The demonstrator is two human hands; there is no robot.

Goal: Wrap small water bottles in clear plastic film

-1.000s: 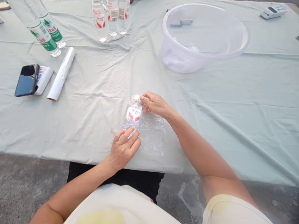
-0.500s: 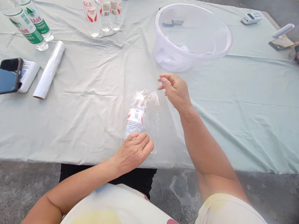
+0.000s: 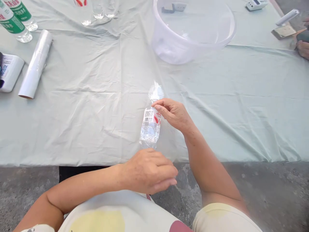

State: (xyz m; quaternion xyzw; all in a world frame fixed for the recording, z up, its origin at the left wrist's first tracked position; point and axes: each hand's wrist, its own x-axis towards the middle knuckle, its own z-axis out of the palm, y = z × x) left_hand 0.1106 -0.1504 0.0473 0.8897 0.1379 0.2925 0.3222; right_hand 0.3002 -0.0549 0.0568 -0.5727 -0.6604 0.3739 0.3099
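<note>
The water bottle lies on its side on the surface, near the front edge, cap end pointing away from the person. Clear film is bunched into a crumpled tuft over the cap, just beyond the right fingers, and a loose, nearly invisible sheet of it spreads from the bottle's right side back toward the left fingers. By the look of it, the cap end is already closed in film, while the base end and that loose sheet are not yet drawn tight.

The right hand pinches the bottle at its shoulder, thumb and forefinger clenched on it just above the label. The left hand hangs off the front edge, just behind the bottle's base, fingers curled against the thumb. Whether film is caught between them I cannot tell.

The bottle's label is red and white, its writing too small to read. Far left of the fingers lie a roll of film, a white box with blue print and two green-labelled bottles, none legible. Beyond the right fingers stands a clear basin. Another person's hand shows at the far right.
</note>
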